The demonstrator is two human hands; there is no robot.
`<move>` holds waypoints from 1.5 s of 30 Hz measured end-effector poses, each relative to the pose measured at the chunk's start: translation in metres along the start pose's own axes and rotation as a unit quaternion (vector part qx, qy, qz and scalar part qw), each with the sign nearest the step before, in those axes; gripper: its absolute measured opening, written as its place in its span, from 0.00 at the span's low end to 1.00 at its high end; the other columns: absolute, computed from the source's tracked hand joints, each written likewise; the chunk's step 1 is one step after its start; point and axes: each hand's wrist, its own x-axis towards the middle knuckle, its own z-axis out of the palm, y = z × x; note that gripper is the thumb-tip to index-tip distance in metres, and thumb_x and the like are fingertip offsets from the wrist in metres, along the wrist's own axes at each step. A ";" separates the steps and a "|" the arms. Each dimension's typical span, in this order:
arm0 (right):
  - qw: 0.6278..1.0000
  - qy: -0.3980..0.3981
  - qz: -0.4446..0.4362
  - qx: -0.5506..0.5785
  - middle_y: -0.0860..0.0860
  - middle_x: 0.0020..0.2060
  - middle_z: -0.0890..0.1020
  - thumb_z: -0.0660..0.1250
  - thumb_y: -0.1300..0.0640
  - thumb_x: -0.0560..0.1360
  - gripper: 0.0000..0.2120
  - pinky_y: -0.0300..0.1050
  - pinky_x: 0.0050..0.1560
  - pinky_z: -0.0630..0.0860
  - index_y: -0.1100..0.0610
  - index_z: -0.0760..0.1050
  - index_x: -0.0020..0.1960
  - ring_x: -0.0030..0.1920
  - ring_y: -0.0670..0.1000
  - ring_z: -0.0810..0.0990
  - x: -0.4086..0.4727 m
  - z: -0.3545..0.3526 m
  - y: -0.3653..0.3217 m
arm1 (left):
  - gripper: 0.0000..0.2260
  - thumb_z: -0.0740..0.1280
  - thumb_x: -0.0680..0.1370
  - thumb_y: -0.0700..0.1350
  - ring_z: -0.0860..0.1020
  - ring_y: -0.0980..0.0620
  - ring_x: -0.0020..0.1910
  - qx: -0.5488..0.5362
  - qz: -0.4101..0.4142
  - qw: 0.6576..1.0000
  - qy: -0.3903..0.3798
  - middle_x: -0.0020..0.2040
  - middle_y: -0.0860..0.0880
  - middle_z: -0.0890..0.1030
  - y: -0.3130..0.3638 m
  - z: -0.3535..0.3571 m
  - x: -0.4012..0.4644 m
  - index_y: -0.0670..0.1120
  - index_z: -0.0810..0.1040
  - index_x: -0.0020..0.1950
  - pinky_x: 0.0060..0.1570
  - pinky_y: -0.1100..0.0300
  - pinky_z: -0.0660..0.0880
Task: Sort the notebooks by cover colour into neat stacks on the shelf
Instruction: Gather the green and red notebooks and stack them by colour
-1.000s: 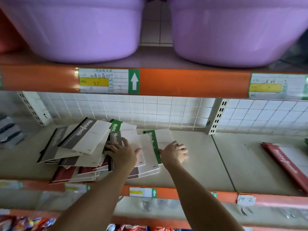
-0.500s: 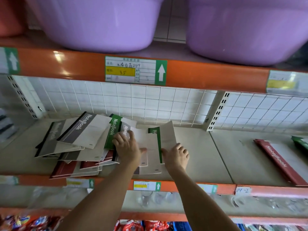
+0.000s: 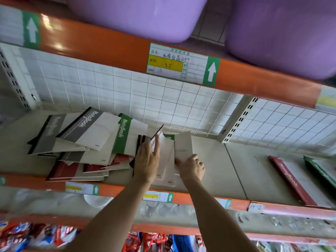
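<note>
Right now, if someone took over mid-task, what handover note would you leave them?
Left hand: lifting a black-spined notebook off the mixed pile.
Right hand: gripping the edge of a green-banded notebook beside it.
Done: a red notebook and a green one lie apart at the right of the shelf.
Left: the pile of grey, green and red covers is unsorted; no neat stacks yet.
</note>
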 end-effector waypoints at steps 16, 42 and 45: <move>0.976 -0.122 -0.022 0.179 0.60 0.55 0.81 0.65 0.56 0.76 0.15 0.46 0.49 0.73 0.60 0.71 0.60 0.55 0.62 0.79 -0.004 -0.036 0.025 | 0.13 0.68 0.71 0.32 0.76 0.43 0.33 0.024 -0.039 0.984 -0.170 0.36 0.43 0.78 0.014 -0.020 0.008 0.43 0.74 0.52 0.32 0.53 0.72; 0.906 -0.030 0.027 0.420 0.56 0.43 0.81 0.58 0.63 0.69 0.12 0.55 0.29 0.82 0.50 0.70 0.48 0.35 0.59 0.82 0.021 -0.164 0.240 | 0.10 0.60 0.79 0.38 0.80 0.38 0.49 -0.110 -0.217 0.940 -0.238 0.49 0.40 0.81 0.235 -0.108 0.026 0.43 0.67 0.60 0.40 0.53 0.70; 0.891 -0.026 0.031 0.452 0.54 0.41 0.79 0.58 0.65 0.70 0.16 0.59 0.29 0.82 0.49 0.72 0.52 0.34 0.59 0.82 0.023 -0.179 0.260 | 0.12 0.60 0.78 0.39 0.80 0.38 0.50 -0.118 -0.208 0.938 -0.252 0.51 0.39 0.81 0.263 -0.109 0.029 0.43 0.67 0.61 0.42 0.53 0.70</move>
